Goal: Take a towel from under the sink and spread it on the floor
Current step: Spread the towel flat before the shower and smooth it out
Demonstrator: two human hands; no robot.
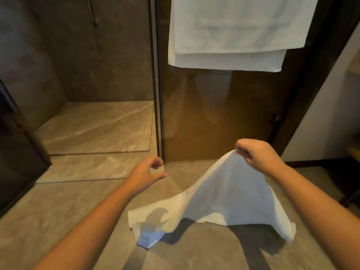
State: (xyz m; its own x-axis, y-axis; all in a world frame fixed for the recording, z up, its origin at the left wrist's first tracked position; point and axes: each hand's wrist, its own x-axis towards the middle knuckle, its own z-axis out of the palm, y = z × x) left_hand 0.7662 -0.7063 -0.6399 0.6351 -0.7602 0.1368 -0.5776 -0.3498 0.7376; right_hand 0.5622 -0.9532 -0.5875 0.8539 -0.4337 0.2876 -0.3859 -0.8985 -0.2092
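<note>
Grey stone floor (58, 221) fills my view, shower tray at the far left. My left hand (148, 172) hovers near the glass door's (214, 114) bottom edge, fingers loosely curled, thumb out, holding nothing. Right of it the white towel (224, 195) is tented: left end flat on the floor, one corner folded under, right corner sagging. My right hand (257, 152) pinches its peak. Another white towel, the hanging towel (229, 36), drapes over the door above.
</note>
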